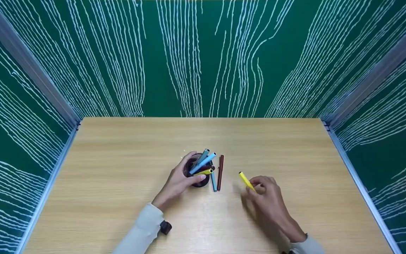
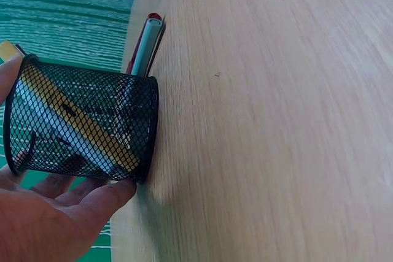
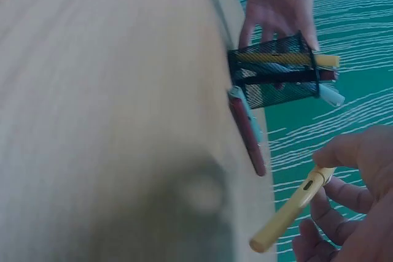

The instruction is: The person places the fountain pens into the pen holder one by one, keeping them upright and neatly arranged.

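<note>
My left hand (image 1: pixel 176 180) grips a black mesh pen cup (image 2: pixel 80 121), its thumb at the rim and its fingers round the far side. Inside lean a light blue pen (image 1: pixel 204 162), a grey-blue pen (image 1: pixel 203 154), a dark red pen (image 3: pixel 288 78) and a yellow pen (image 1: pixel 204 172). Off to the right, my right hand (image 1: pixel 268 199) pinches another yellow pen (image 1: pixel 246 180) between thumb and fingers, raised over the table and pointing toward the cup side. Close beside the cup, a dark red pen (image 1: pixel 221 173) and a light blue pen (image 1: pixel 213 181) lie on the tabletop.
The wooden table (image 1: pixel 136 141) reaches back to a green wall (image 1: pixel 206 70) with white wavy lines. Similar green panels stand at the left and right, with metal posts (image 1: pixel 37 67) at the corners. A small black device (image 1: pixel 166 227) sits at the left cuff.
</note>
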Demonstrator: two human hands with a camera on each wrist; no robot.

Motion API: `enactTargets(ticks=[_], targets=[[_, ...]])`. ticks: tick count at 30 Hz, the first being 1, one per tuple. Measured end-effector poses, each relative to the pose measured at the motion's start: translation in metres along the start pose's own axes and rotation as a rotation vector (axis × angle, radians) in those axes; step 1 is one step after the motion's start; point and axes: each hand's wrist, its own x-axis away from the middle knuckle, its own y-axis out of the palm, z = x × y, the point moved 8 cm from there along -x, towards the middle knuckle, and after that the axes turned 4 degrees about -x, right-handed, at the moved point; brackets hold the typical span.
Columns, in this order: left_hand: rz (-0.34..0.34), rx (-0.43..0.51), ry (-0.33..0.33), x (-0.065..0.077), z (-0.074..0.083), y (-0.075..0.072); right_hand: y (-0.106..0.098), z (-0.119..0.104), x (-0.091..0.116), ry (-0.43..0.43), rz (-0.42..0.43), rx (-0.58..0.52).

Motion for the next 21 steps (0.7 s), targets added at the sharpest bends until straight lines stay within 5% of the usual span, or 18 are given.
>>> enactTargets(ticks=[21], targets=[[-0.002, -0.054, -0.020, 0.001, 0.006, 0.000, -0.042, -0.049, -0.023, -0.056, 0.082, -0.081]])
